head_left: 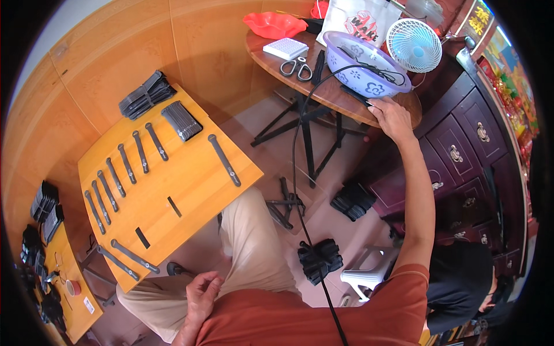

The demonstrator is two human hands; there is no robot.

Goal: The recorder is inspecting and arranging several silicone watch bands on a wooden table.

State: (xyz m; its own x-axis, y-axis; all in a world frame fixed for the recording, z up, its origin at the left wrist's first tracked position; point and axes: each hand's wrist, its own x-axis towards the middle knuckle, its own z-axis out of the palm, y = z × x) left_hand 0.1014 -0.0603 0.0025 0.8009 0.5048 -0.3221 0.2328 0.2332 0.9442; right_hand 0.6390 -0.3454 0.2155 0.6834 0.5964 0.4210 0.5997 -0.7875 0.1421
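My right hand (pixel 392 117) reaches out to the round wooden table (pixel 334 95), its fingertips on a dark flat object (pixel 355 96) at the table's edge, just below a lilac plastic basin (pixel 363 72). A black cable (pixel 297 150) runs from the basin down past my knee. My left hand (pixel 203 294) rests on my thigh with fingers loosely curled and nothing in it. In front of me a square wooden board (pixel 190 179) carries several grey strips (pixel 124 167) laid in rows, and one longer strip (pixel 224 160) lies apart.
Scissors (pixel 297 67), a white pad (pixel 285 48), a red dish (pixel 274 24) and a small fan (pixel 413 45) sit on the round table. Bundles of dark strips (pixel 144 95) lie on the board's far corner and on the floor (pixel 320 259). A white stool (pixel 366 271) and dark drawers (pixel 461 155) stand at right.
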